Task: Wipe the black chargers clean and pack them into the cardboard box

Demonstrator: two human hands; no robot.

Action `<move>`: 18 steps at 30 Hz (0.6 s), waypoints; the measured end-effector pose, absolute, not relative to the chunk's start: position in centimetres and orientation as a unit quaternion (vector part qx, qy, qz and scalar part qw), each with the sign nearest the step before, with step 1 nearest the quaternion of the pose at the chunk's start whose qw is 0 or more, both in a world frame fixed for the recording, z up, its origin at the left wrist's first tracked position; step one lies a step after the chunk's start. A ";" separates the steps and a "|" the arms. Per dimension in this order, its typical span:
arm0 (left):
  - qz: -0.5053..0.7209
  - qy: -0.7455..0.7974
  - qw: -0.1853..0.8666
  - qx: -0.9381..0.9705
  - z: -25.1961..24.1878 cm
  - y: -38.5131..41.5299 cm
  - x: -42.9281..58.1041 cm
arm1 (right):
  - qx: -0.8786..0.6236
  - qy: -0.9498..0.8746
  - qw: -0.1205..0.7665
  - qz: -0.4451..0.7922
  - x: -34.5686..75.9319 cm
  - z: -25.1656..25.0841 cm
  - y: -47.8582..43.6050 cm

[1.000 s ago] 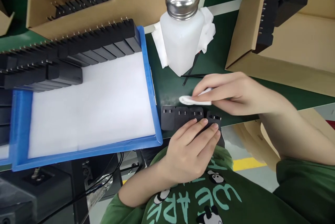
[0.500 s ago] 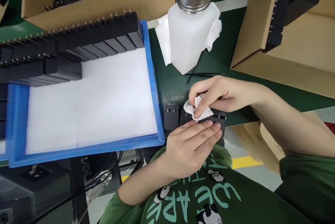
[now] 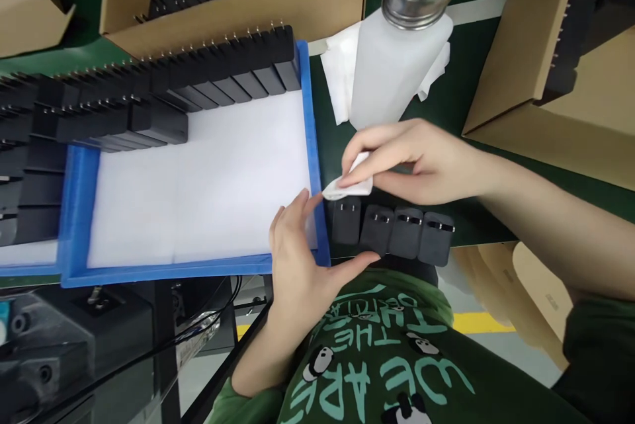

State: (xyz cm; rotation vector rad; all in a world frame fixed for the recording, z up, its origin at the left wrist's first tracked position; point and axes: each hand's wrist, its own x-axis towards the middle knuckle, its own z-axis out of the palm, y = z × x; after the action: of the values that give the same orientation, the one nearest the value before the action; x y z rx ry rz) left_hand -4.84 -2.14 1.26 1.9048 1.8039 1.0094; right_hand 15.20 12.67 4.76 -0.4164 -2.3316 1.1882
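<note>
My right hand (image 3: 404,159) pinches a folded white wipe (image 3: 354,182) just above the leftmost black power adapter (image 3: 346,222). Several such adapters stand in a row at the bench edge, metal prongs up, among them a second adapter (image 3: 377,229) beside the first and an end adapter (image 3: 436,239) on the right. My left hand (image 3: 300,255) is spread open by the row's left end, its thumb below the first two adapters. Its fingers reach over the rim of the blue tray (image 3: 317,166), and the forefinger tip is close to the wipe.
Black adapters (image 3: 223,80) line the back of the blue tray on white paper. Behind it is a cardboard box (image 3: 238,10) of adapters. A white bottle with a metal top (image 3: 397,60) stands on white wipes (image 3: 341,73). Another cardboard box (image 3: 516,60) is at right.
My left hand has moved left off the row and spread its fingers, uncovering the adapters. My right hand has carried the wipe left to the leftmost adapter. The view has shifted.
</note>
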 end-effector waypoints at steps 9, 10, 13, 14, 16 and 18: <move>0.412 0.565 0.046 0.713 1.3 -3.0 -2.7 | -0.081 -0.873 0.175 0.447 13.8 2.8 13.1; 0.414 0.534 0.042 0.736 1.1 -3.3 -2.3 | -0.075 -0.875 0.184 0.441 13.9 2.7 13.1; 0.393 0.491 0.066 0.775 0.5 -3.6 -1.6 | -0.060 -0.886 0.205 0.412 14.0 2.4 13.1; 0.393 0.497 0.072 0.770 0.4 -3.6 -1.5 | -0.058 -0.890 0.204 0.405 14.1 2.3 13.1; 0.400 0.504 0.073 0.762 0.4 -3.6 -1.4 | -0.062 -0.894 0.192 0.399 14.2 2.4 13.1; 0.405 0.503 0.075 0.760 0.6 -3.5 -1.5 | -0.078 -0.895 0.172 0.404 14.5 2.6 13.0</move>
State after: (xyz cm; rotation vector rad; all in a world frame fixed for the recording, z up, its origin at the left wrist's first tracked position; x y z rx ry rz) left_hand -1.49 -3.47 0.60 2.2784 1.5093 1.2144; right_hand 14.47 13.02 2.60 -0.2205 -2.5396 1.1476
